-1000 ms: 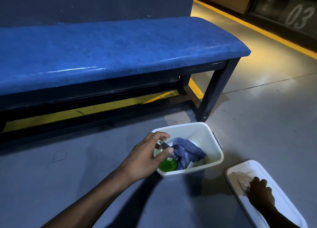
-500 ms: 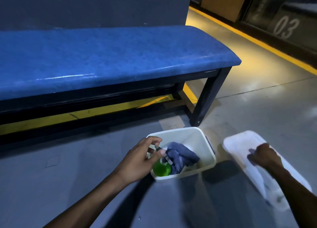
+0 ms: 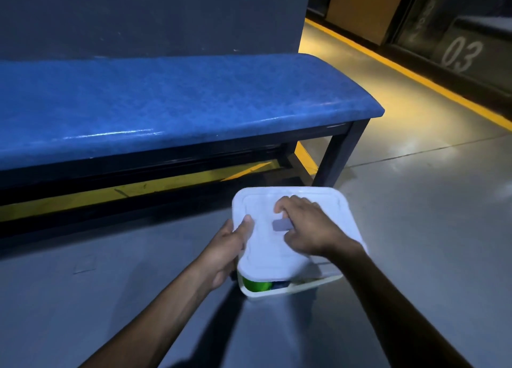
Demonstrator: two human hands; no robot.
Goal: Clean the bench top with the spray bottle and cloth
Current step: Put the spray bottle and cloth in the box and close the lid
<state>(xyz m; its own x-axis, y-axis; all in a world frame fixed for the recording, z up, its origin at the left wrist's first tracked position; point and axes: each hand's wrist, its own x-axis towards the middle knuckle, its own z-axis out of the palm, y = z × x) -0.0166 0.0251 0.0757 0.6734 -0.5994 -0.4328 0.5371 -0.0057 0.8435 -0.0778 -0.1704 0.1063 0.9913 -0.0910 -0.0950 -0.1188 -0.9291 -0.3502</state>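
Observation:
A white tub point(image 3: 293, 288) stands on the floor in front of the blue bench top point(image 3: 171, 102). A white lid point(image 3: 277, 251) lies tilted over the tub and covers most of it. Under its near edge I see a sliver of the green spray bottle point(image 3: 255, 284) and a bit of the blue cloth point(image 3: 279, 284). My left hand point(image 3: 230, 246) grips the lid's left edge, thumb on top. My right hand point(image 3: 307, 226) rests on top of the lid, fingers at its grey handle point(image 3: 280, 225).
The bench's dark leg point(image 3: 340, 154) stands just behind the tub. A yellow line point(image 3: 415, 77) runs along the floor at the right, beside a dark wall marked 03 point(image 3: 461, 56). Grey concrete floor point(image 3: 415, 229) spreads around the tub.
My right hand brought the lid from the floor at the right onto the tub. My left hand let go of the spray bottle in the tub and took the lid's left edge.

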